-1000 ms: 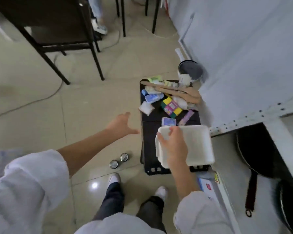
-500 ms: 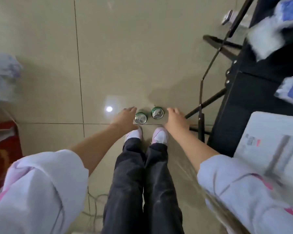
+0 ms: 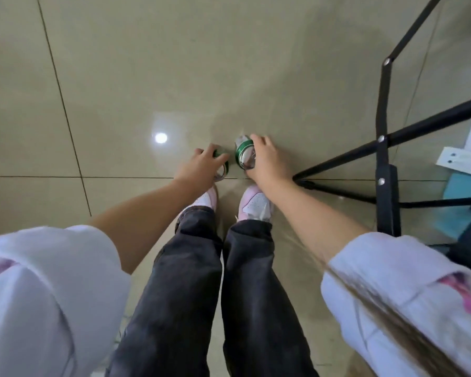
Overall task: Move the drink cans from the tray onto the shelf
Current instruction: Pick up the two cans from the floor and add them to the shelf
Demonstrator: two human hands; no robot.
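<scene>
Down on the floor (image 3: 120,63), big shiny tan tiles fill most of the view, with a bright spot of light on one. On the right stands a black metal frame (image 3: 386,170) with crossing bars. Below it all are two legs in dark trousers (image 3: 229,281) and two pink and white shoes (image 3: 253,204).

Just past the shoes are two green drink cans, close beside each other. The left hand (image 3: 199,165) is wrapped over the left can (image 3: 223,167), which is mostly hidden. The right hand (image 3: 267,159) is wrapped around the right can (image 3: 244,153), which leans over to one side. Both hands are closed tight on their cans, and the two hands are a little apart.

This looks like the picking-up step. No tray and no shelf can be seen from this spot. Next, the person would need to lift both cans, stand up, and carry them to the shelf without dropping them.
</scene>
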